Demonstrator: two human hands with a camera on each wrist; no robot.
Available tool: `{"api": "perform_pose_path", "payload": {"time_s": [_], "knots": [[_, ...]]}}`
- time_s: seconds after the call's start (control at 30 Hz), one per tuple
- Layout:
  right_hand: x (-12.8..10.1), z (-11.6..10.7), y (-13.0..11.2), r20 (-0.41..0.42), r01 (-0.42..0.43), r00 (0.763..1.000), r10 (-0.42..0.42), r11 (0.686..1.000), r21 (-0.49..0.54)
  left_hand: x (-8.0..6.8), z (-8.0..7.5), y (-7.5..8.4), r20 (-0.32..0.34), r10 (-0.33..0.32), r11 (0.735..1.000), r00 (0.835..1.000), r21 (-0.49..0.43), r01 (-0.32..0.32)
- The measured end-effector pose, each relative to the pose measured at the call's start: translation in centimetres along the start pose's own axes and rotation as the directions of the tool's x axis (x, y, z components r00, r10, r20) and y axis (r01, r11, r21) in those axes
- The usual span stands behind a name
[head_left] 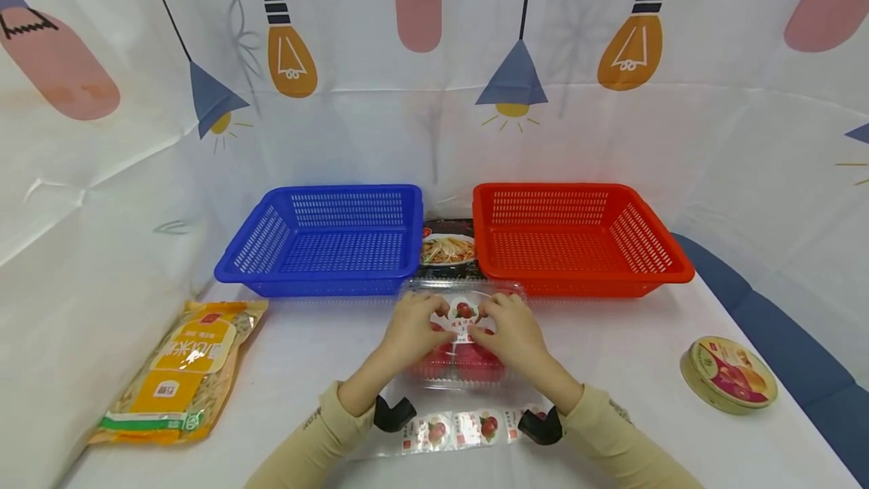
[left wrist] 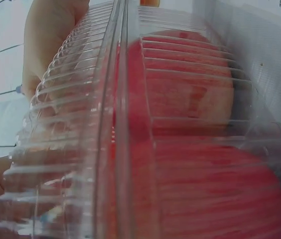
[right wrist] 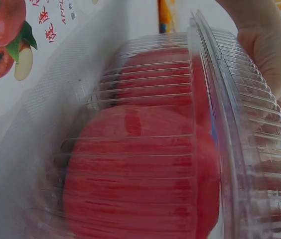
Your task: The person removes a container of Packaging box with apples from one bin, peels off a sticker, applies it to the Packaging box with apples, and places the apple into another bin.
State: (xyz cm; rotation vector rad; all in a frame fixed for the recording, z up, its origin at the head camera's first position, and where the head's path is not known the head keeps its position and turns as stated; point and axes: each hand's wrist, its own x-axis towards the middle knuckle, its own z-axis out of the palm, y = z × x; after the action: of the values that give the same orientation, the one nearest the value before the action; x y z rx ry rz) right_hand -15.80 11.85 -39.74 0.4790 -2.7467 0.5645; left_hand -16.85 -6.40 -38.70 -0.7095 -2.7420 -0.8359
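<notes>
Atop the clear box [head_left: 458, 382] of red apples [head_left: 478, 370], left hand [head_left: 409, 325] and right hand [head_left: 514, 327] touch the apple label [head_left: 465, 321] with fingers loosely bent, unclenched, box on white table [head_left: 305, 368] between label strip [head_left: 434, 433] and blue [head_left: 319, 285] and red baskets [head_left: 584, 285].

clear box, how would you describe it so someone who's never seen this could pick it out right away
On the white table, find the blue basket and the red basket at the back. Just in front of the gap between them lies the clear box. Unlike those baskets, it is see-through, showing red fruit inside, with an apple-picture label on top.
</notes>
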Motion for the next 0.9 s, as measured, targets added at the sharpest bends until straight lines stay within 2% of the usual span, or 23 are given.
{"api": "perform_pose_path", "payload": {"time_s": [0.2,0.47,0.8,0.9], "knots": [[-0.08,0.13,-0.06,-0.009,0.006,1.0,-0.007,1.0,-0.025,-0.12,-0.13,0.02,0.018,-0.059,0.998,0.998,0.019,0.059],[-0.16,0.0,-0.2,-0.012,0.017,1.0,-0.017,1.0,0.0,-0.02,0.04,-0.24,0.041,-0.079,0.996,0.996,0.049,0.077],[-0.27,0.27,-0.18,-0.017,0.036,0.999,-0.036,0.999,-0.034,-0.26,0.08,-0.3,0.113,0.0,0.989,0.994,0.147,-0.016],[-0.3,0.27,-0.17,-0.017,0.043,0.999,-0.044,0.998,-0.054,-0.36,0.17,-0.35,0.116,0.022,0.985,0.993,0.165,-0.041]]}}
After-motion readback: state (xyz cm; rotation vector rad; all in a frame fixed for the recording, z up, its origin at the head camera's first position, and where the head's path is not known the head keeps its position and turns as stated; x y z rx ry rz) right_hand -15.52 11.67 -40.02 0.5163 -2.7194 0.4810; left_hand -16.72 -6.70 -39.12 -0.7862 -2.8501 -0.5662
